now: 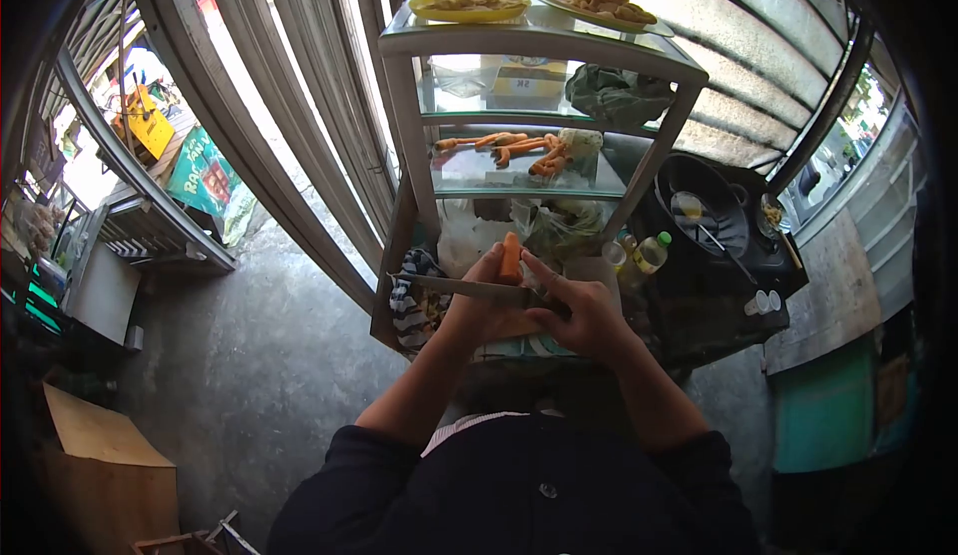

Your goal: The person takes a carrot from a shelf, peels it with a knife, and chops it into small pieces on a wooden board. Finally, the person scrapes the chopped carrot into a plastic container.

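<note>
An orange carrot piece point(510, 259) stands upright between my two hands, at the front of the glass-shelved cabinet. My left hand point(483, 300) is closed around its left side. In my right hand point(582, 313) is a knife point(454, 284), its blade pointing left across the front of the carrot and over my left hand. The right fingertips also reach the carrot's right side. The knife's handle is mostly hidden in my palm. Beneath the hands, part of a cutting board point(519, 327) shows. A striped cloth point(407, 305) lies left of my left hand.
Several carrots point(509, 146) lie on the middle shelf. Above stand a yellow plate point(469, 6) and a white plate point(604, 6) of food. Right of my hands are a bottle with a green cap point(653, 253), a black wok point(704, 206) on the stove, and small plastic cups point(763, 302).
</note>
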